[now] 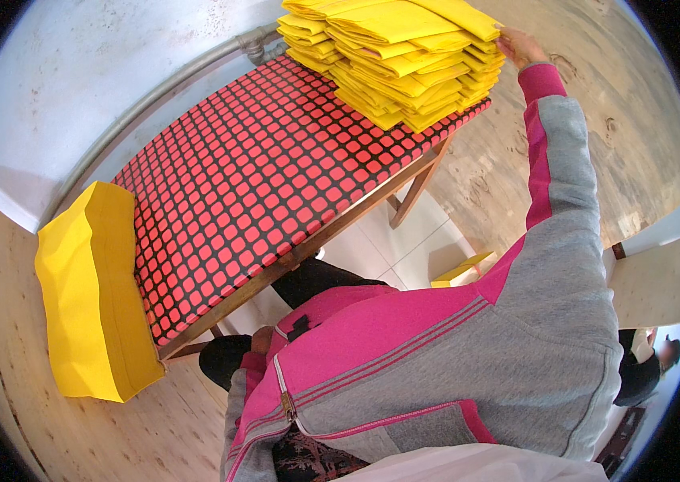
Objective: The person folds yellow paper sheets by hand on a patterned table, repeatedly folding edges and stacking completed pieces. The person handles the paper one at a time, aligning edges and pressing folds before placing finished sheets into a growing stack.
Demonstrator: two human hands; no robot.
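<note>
A tall, untidy stack of yellow padded envelopes [404, 64] stands at the far right end of a bench-like table [260, 169] covered in red-and-black checked cloth. My right hand [521, 46], on a raised arm in a grey and pink sleeve, reaches to the stack's right side, and its fingers pinch the end of the top yellow envelope [460, 14]. Only a small part of my left hand [260, 340] shows, low by my lap under the table's near edge. Whether it holds anything is hidden.
A second, neater block of yellow envelopes [91, 289] lies at the table's left end, overhanging its edge. A metal pipe [187, 76] runs along the wall behind. One yellow envelope [460, 269] lies on the floor under the table. Another person [645, 361] is at the right rim.
</note>
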